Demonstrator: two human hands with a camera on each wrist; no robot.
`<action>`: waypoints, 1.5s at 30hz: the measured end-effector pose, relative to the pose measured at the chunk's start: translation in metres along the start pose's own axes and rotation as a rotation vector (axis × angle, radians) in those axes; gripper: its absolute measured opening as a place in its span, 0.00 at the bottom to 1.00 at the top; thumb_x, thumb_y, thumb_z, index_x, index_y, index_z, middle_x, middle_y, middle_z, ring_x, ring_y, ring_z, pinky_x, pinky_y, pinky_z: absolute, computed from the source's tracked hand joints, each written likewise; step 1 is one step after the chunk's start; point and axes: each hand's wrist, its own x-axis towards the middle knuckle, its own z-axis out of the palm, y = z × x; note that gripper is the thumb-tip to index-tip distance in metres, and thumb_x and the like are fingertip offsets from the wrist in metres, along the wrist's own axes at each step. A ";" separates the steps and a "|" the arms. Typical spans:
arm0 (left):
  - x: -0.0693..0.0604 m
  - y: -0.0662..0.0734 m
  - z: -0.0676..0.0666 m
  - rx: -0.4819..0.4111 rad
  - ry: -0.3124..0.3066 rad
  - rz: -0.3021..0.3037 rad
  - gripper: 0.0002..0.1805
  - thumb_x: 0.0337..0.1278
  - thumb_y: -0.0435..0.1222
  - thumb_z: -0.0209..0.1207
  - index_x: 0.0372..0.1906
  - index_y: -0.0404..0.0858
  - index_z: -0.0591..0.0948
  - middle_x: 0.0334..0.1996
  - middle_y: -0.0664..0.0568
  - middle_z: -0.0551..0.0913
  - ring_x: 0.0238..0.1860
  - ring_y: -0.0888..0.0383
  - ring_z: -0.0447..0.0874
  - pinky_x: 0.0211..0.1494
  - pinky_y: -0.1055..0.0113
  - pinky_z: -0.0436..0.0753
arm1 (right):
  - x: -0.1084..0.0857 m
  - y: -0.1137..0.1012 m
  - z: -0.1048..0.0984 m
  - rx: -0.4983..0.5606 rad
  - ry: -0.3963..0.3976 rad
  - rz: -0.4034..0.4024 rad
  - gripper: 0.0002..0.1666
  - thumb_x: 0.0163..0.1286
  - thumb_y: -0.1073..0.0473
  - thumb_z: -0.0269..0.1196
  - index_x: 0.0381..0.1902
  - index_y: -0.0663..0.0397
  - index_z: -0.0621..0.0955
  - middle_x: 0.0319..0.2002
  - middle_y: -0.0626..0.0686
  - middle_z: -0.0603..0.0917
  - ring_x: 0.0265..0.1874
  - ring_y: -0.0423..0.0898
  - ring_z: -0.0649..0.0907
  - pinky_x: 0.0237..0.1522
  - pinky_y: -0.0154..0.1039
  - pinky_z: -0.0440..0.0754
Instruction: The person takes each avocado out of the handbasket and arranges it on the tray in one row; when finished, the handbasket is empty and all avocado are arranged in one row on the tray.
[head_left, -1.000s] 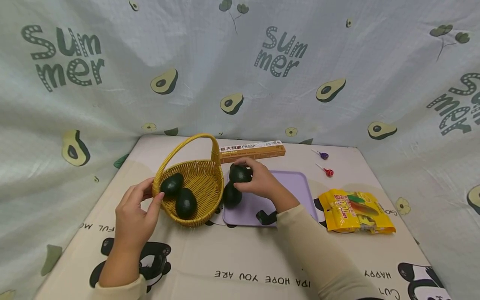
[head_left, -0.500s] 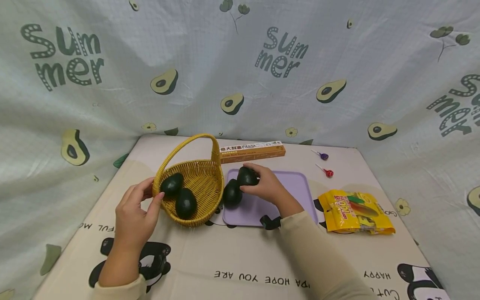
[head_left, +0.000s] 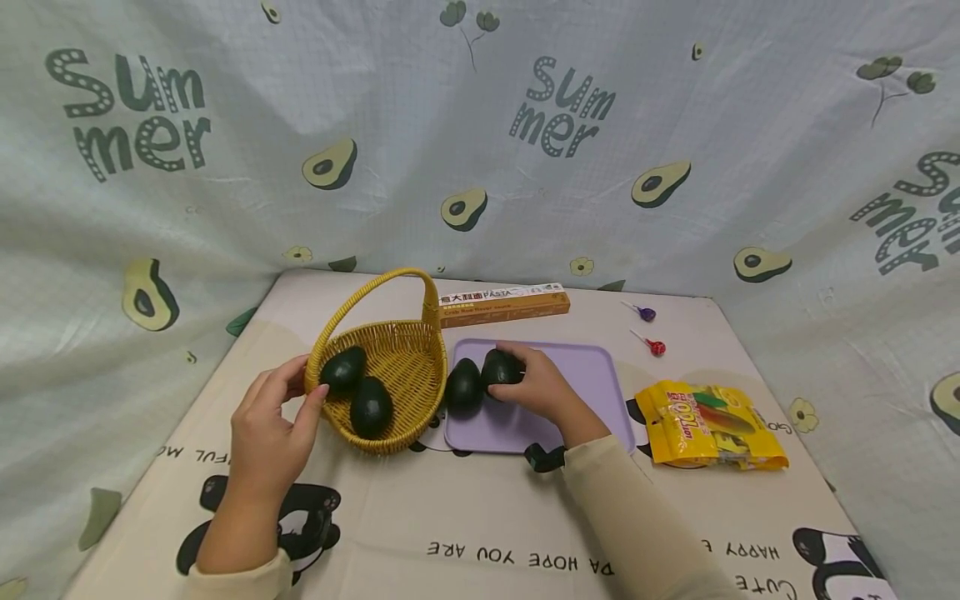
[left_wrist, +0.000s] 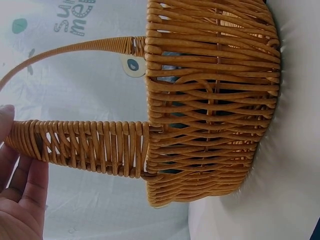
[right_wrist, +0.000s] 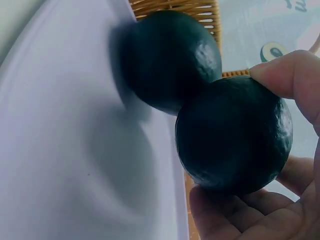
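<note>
My left hand point(head_left: 268, 429) pinches the handle point(left_wrist: 95, 145) of a yellow wicker basket point(head_left: 411, 375) near its left side, thumb on one face and fingers behind. Inside the basket lie two dark green avocados point(head_left: 371, 408), against its left wall. Over a lilac tray point(head_left: 588, 375), my right hand point(head_left: 546, 383) grips another avocado point(right_wrist: 232, 137) between thumb and fingers. Its shadow falls on the tray in the right wrist view, and it looks slightly raised. Close beside it, one more avocado point(head_left: 463, 388) sits at the tray's left end, next to the basket.
Behind the tray lies a pasta box point(head_left: 504, 305). Two lollipops, one purple point(head_left: 646, 313) and one red point(head_left: 656, 347), lie at the back right. A yellow candy bag point(head_left: 712, 425) is right of the tray. A printed curtain point(head_left: 480, 108) hangs behind the table.
My right hand has brought its avocado from above the other one rightward and down beside it over the tray. The left hand and basket have stayed in place.
</note>
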 end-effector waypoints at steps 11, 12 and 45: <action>0.000 -0.001 0.000 -0.003 0.002 0.006 0.27 0.56 0.24 0.70 0.62 0.31 0.79 0.47 0.37 0.83 0.48 0.47 0.84 0.59 0.92 0.68 | -0.002 0.013 0.007 -0.018 0.001 0.033 0.47 0.54 0.51 0.77 0.72 0.52 0.75 0.63 0.59 0.82 0.60 0.57 0.81 0.59 0.55 0.82; 0.000 -0.001 0.000 -0.003 0.001 0.006 0.27 0.56 0.24 0.70 0.62 0.31 0.79 0.47 0.37 0.83 0.48 0.46 0.84 0.60 0.92 0.68 | -0.002 0.014 0.008 -0.019 -0.001 0.035 0.48 0.54 0.52 0.78 0.72 0.52 0.74 0.63 0.59 0.81 0.60 0.57 0.81 0.59 0.55 0.81; -0.001 0.001 0.000 0.006 0.000 -0.005 0.27 0.57 0.25 0.70 0.63 0.32 0.79 0.47 0.38 0.83 0.48 0.47 0.84 0.60 0.92 0.68 | -0.017 0.021 -0.001 -0.033 -0.061 -0.016 0.51 0.58 0.52 0.77 0.76 0.53 0.69 0.72 0.59 0.74 0.69 0.62 0.76 0.71 0.56 0.74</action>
